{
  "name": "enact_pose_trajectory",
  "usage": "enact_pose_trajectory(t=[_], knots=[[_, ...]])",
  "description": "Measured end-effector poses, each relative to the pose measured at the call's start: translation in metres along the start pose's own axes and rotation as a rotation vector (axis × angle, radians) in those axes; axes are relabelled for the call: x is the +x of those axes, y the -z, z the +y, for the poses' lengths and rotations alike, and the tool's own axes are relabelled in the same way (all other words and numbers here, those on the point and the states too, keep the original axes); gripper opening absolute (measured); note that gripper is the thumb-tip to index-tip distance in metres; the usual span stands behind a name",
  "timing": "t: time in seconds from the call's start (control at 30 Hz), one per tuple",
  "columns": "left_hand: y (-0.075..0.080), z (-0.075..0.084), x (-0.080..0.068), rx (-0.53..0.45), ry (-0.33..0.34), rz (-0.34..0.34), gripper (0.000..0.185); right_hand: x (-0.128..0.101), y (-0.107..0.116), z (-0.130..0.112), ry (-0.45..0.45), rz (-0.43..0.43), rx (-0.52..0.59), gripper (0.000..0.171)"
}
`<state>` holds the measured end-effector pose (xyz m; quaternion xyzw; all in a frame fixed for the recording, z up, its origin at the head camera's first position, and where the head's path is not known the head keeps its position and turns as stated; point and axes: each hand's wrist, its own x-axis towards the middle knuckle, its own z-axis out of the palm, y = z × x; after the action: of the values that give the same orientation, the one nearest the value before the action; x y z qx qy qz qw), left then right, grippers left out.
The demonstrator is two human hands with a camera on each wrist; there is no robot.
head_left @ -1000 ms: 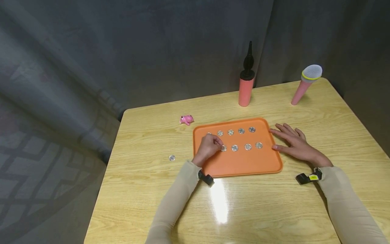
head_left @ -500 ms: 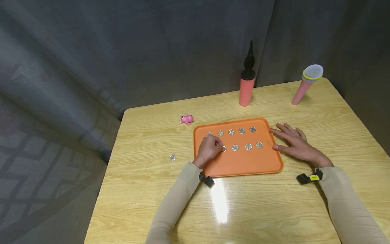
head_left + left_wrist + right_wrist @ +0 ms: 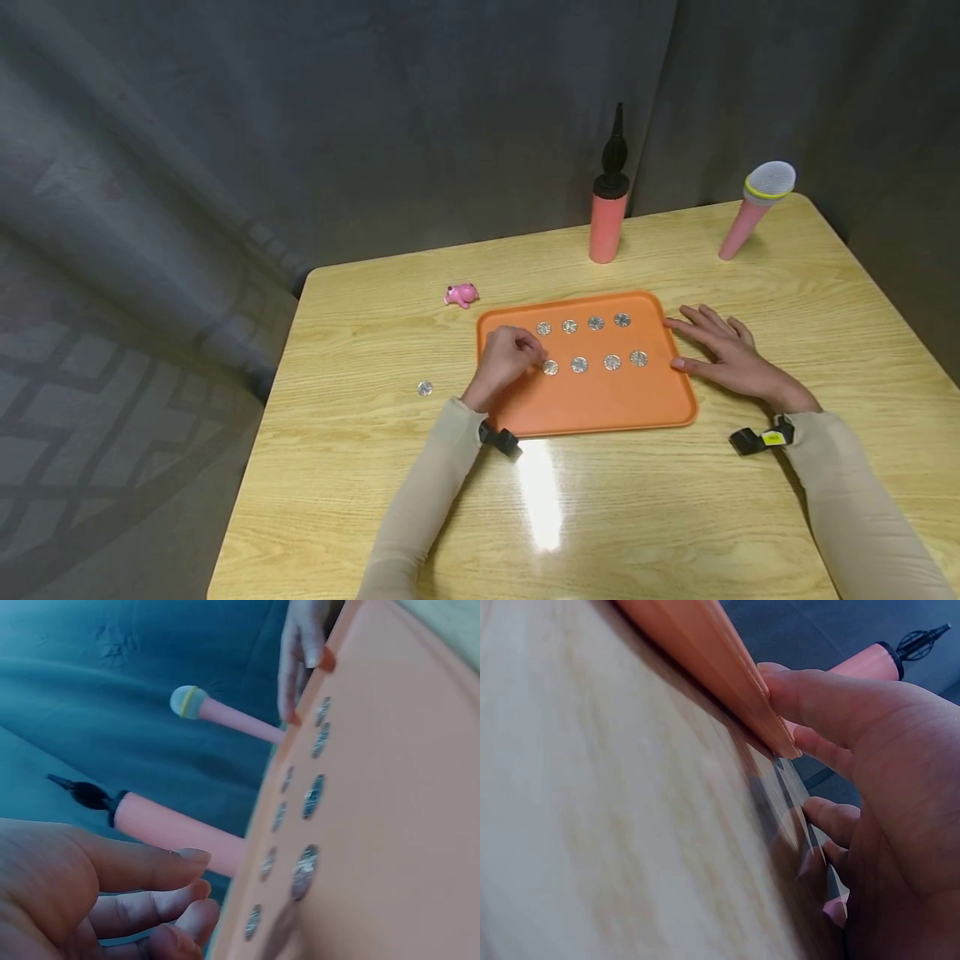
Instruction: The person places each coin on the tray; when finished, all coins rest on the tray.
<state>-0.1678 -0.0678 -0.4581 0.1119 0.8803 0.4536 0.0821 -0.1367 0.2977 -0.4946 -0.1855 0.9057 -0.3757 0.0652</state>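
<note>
Your left hand [image 3: 510, 357] has just pulled back to the left of the coin [image 3: 551, 367] it was on, which now lies bare on the tray [image 3: 600, 400] at the left end of the near row. The fingers look loosely curled with nothing in them, so that coin seems placed. The far row shows four coins [image 3: 582, 323]; your hand hides its left end. Your right hand [image 3: 723, 358] has not moved: flat, fingers spread, thumb against the tray's right rim. One stray coin [image 3: 424, 388] lies on the table [image 3: 360, 350], well left.

Curtained recording booth — grey drapes [image 3: 375, 125]
</note>
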Motion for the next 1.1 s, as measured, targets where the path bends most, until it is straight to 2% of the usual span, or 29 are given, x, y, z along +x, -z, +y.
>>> enact_pose_trajectory(t=[0.1,0.27,0.47,0.67,0.83,1.1], knots=[[0.009,0.002,-0.002,-0.036,-0.012,0.019,0.007,0.001,0.0,0.0,-0.011,0.0,0.001,0.067],[0.026,0.003,-0.006,-0.014,-0.03,0.076,0.006,0.001,-0.001,0.0,-0.029,-0.001,0.008,0.067],[0.047,-0.001,-0.014,-0.044,0.005,0.128,0.006,0.0,-0.001,-0.001,-0.03,-0.002,0.011,0.067],[0.071,-0.011,-0.025,-0.109,0.071,0.187,0.006,0.001,0.0,0.0,-0.017,-0.004,0.006,0.068],[0.091,-0.026,-0.036,-0.168,0.14,0.216,0.009,0.001,0.001,0.0,-0.011,-0.008,0.006,0.069],[0.119,-0.051,-0.054,-0.189,0.248,0.278,0.012,-0.001,0.001,-0.001,-0.006,-0.004,0.008,0.069]])
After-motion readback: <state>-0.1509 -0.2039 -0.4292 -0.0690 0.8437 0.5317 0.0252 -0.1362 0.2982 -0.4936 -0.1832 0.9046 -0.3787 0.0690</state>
